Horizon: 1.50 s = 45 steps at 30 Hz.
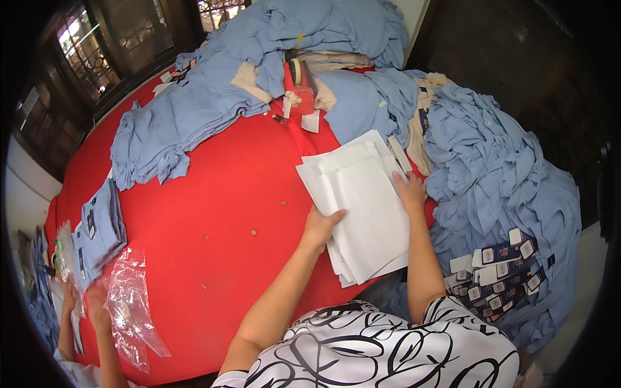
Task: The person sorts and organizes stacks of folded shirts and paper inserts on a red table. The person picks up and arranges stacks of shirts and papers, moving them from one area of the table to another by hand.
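Observation:
A loose, uneven stack of white paper sheets (pixel 365 207) lies at the right of the red cloth, close to my body. My left hand (pixel 319 227) grips its left edge, thumb on top and the other fingers hidden beneath. At the far right edge, my right hand (pixel 410 193) closes around the sheets with its fingers along the side. Some sheets stick out past the others at the corners. Just beyond the stack lie pale blue garments (pixel 369 107) and a red tape dispenser (pixel 299 97).
A large heap of blue garments (pixel 498 155) fills the right side, with dark and white hang tags (pixel 501 275) on it. More blue garments (pixel 174 129) lie across the back. At left, another person's hands (pixel 97 307) are beside a folded blue shirt (pixel 97 229) and clear plastic bags (pixel 131 304).

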Available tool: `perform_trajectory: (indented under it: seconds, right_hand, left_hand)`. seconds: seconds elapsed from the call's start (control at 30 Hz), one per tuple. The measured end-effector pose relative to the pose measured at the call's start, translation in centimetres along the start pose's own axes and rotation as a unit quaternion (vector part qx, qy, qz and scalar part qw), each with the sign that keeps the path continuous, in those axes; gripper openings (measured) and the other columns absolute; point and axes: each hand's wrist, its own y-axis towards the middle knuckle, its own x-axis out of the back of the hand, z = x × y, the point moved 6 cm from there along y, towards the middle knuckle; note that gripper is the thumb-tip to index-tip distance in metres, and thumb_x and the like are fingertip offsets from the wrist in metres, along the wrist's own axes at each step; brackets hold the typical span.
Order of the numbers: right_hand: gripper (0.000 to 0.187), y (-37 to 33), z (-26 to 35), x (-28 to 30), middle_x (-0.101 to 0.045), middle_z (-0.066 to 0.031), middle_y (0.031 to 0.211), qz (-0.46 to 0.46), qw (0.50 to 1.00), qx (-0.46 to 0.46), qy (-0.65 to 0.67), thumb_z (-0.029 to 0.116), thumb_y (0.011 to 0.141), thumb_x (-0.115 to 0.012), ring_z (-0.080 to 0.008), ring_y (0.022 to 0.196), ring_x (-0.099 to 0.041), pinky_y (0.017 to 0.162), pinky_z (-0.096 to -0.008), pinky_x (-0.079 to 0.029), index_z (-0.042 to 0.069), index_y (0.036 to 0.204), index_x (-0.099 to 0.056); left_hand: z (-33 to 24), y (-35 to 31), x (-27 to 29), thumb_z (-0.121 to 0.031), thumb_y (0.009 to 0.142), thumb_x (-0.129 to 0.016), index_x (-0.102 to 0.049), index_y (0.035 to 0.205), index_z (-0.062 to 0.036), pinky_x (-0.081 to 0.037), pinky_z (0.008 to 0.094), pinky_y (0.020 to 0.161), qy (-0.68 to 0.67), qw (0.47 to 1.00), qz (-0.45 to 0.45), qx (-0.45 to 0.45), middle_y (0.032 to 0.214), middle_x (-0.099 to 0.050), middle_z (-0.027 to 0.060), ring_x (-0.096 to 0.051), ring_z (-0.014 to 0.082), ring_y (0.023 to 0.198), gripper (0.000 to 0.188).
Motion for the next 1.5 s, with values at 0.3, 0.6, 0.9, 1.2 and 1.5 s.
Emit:
perform_trajectory:
  seconds: [0.3, 0.6, 0.9, 1.2, 1.5]
  right_hand:
    - [0.056, -5.8, 1.9, 0.9, -0.06, -0.0167, 0.12, 0.277, 0.83, 0.014, 0.484, 0.014, 0.082, -0.073, -0.0222, 0.106, -0.06, 0.092, -0.033, -0.046, -0.006, 0.128, -0.048]
    - [0.052, -12.5, 16.6, 14.3, -0.06, -0.0076, 0.115, 0.152, 0.724, 0.284, 0.61, -0.001, 0.082, -0.067, -0.0163, 0.106, -0.057, 0.094, -0.0301, -0.044, -0.001, 0.13, -0.046]
    - [0.082, -15.5, 18.7, -0.3, -0.051, -0.0108, 0.13, 0.292, 0.665, 0.266, 0.633, 0.021, 0.081, -0.079, -0.0191, 0.123, -0.046, 0.105, -0.035, -0.037, 0.003, 0.143, -0.028]
    - [0.041, -12.2, 14.6, -9.9, -0.064, -0.0079, 0.114, 0.43, 0.641, 0.164, 0.614, 0.014, 0.086, -0.071, -0.0165, 0.103, -0.061, 0.092, -0.0329, -0.049, -0.001, 0.122, -0.057]
    - [0.056, 5.0, 14.8, 8.2, -0.06, -0.0136, 0.119, 0.161, 0.736, 0.205, 0.625, 0.013, 0.085, -0.069, -0.0232, 0.105, -0.061, 0.093, -0.0358, -0.05, 0.0, 0.134, -0.044]
  left_hand:
    - [-2.2, -3.1, 1.9, -0.004, 0.077, -0.074, -0.036, 0.134, 0.0066, -0.05, 0.0377, 0.093, -0.006, 0.999, 0.032, -0.003, 0.124, -0.056, 0.0225, -0.058, 0.0296, 0.113, 0.069]
    - [-14.2, -13.4, 8.8, -0.004, 0.071, -0.08, -0.05, 0.121, 0.005, -0.053, 0.0328, 0.085, -0.007, 0.963, -0.1, -0.25, 0.11, -0.061, 0.0152, -0.062, 0.0226, 0.098, 0.059]
    - [-8.9, -12.9, 18.3, -0.01, 0.063, -0.084, -0.043, 0.131, -0.0007, -0.053, 0.0325, 0.082, 0.056, 0.935, -0.164, -0.31, 0.112, -0.061, 0.0092, -0.061, 0.0186, 0.098, 0.08]
    - [-2.0, -7.7, 18.5, -0.018, 0.089, -0.067, -0.059, 0.113, 0.0028, -0.048, 0.0327, 0.089, -0.014, 0.957, -0.175, -0.233, 0.102, -0.064, 0.0096, -0.059, 0.0188, 0.098, 0.032]
    - [-18.6, -5.2, 3.5, -0.03, 0.088, -0.069, -0.031, 0.143, 0.0012, -0.051, 0.0383, 0.088, 0.201, 0.93, 0.012, -0.306, 0.119, -0.058, 0.0244, -0.064, 0.0294, 0.104, 0.074]
